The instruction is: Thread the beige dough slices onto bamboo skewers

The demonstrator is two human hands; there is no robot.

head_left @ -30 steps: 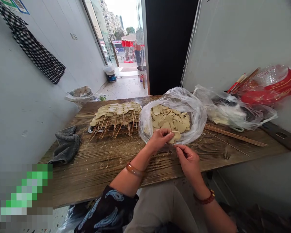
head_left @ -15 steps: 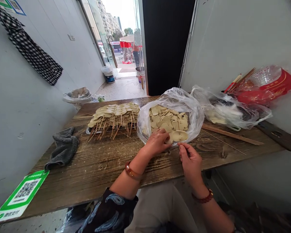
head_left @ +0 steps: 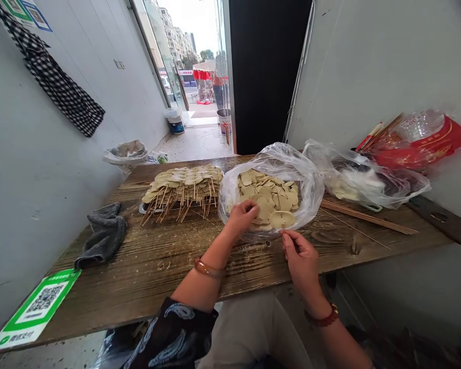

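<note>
My right hand (head_left: pixel 301 256) pinches the lower end of a thin wooden skewer (head_left: pixel 279 201), which points away from me over the bag. One round beige slice (head_left: pixel 282 220) is threaded on it, just beyond my fingertips. My left hand (head_left: pixel 244 216) is closed at the bag's near left side, thumb and fingers pinching the edge of another thin beige slice (head_left: pixel 264 209). Both hands are at the open clear plastic bag (head_left: pixel 311 187), where many loose slices (head_left: pixel 253 178) lie heaped. To its left, a metal tray (head_left: pixel 142 208) bears a stack of filled skewers (head_left: pixel 188 177).
Bare skewers (head_left: pixel 372 218) lie on the wooden table (head_left: pixel 169 277) at right, beside a dark cleaver-like blade (head_left: pixel 441 218). Behind them are another plastic bag (head_left: pixel 363 182) and red packaging (head_left: pixel 426 148). A grey cloth (head_left: pixel 103 233) and a green QR card (head_left: pixel 38 307) lie left.
My left hand has drawn back to the left, with its fingertips now pinched at a slice. The right hand keeps its hold on the skewer, almost in place. The view has shifted slightly.
</note>
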